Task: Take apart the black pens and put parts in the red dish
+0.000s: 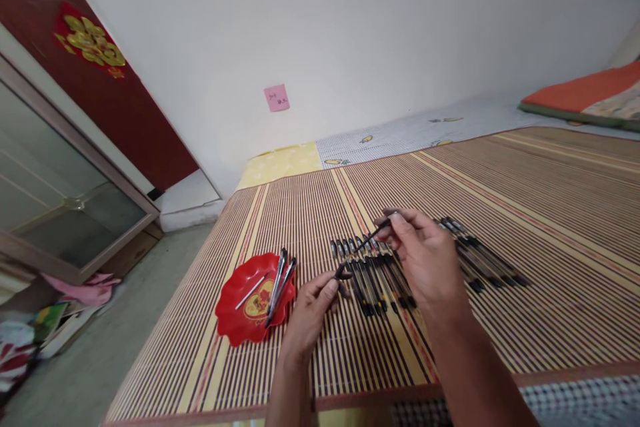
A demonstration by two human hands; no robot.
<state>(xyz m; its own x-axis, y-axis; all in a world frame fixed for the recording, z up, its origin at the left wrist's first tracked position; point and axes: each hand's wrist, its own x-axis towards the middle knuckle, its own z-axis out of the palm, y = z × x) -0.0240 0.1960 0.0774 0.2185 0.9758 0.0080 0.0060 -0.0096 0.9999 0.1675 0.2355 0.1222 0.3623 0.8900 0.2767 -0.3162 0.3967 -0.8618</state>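
Note:
My left hand [313,307] pinches the lower, dark end of a slim black pen [369,238]. The upper end of this pen is between the fingers of my right hand [425,253], so it slants up to the right above the mat. Whether it is whole or drawn apart cannot be made out. Below and behind my hands lies a row of black pens [370,287] side by side, partly hidden by my right hand. To its right is a second group of pens [487,257]. Left of my left hand, a red scalloped plate [230,323] holds two pens [277,290] and a thin white stick [250,292].
A striped bamboo mat [210,267] covers the bed. Folded orange bedding [580,90] lies at the far right. A pink note [277,98] is stuck on the white wall [200,47]. At left are a glass-panelled door [75,200] and the floor [145,320] with clutter.

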